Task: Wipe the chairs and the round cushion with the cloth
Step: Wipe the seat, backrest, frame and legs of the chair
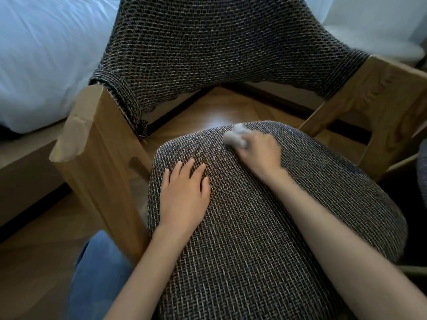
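Cloth [234, 135] bunched in right hand [260, 153] on chair seat [254, 239]; left hand [184, 192] lies flat.

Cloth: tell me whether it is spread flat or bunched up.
Bunched up. The cloth is a small pale wad poking out of the right hand, which grips it against the chair's seat cushion.

light: soft daylight, kinda dim
glare: white patch on floor [213, 120], 12 o'clock
blur: right hand [258, 154] and cloth [234, 136] smeared
edges: bendy
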{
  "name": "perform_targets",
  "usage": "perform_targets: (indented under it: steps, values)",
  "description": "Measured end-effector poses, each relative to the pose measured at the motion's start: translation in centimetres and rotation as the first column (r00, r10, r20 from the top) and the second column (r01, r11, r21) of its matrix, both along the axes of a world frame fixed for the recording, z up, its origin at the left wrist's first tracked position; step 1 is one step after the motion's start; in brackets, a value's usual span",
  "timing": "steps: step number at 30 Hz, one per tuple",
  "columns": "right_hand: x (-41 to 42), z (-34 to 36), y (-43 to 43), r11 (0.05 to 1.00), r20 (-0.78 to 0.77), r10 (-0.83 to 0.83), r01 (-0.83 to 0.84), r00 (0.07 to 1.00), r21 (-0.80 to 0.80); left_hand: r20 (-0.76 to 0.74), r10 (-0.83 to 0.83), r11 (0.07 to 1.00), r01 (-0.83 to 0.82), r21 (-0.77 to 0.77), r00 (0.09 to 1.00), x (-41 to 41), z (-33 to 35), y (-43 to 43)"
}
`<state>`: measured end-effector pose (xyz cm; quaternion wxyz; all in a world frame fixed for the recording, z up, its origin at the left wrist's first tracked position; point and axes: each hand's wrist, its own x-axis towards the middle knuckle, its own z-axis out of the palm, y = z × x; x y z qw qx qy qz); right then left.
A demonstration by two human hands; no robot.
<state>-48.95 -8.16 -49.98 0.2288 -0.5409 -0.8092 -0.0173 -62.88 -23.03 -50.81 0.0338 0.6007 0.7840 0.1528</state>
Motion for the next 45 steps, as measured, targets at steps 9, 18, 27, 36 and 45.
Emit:
perform_targets:
  steps: [9,18,27,36,45]
  values:
    - [3.8,0.3,-2.3,0.996,0.071,0.088,-0.087,0.994,-0.017,0.002,-0.034,0.999,0.034,0.003,0.999,0.0,0.1,-1.3]
    - [0.2,0.3,-8.8,0.998,-0.038,0.03,-0.028,0.999,0.051,0.005,-0.054,0.999,0.054,0.003,0.999,0.0,0.3,-1.9]
    - [10.6,0.9,-4.8,0.974,0.152,-0.225,0.223,0.963,0.029,0.006,-0.139,0.99,0.139,-0.005,0.99,0.1,0.5,-2.9]
    - [3.2,0.1,-14.6,0.999,0.007,-0.046,0.046,0.999,-0.019,0.003,-0.139,0.99,0.139,0.0,0.99,0.4,0.6,-3.0]
    - [11.9,1.4,-9.7,0.946,0.051,-0.325,0.324,0.945,0.019,0.027,-0.193,0.981,0.193,-0.005,0.981,0.4,0.6,-3.6]
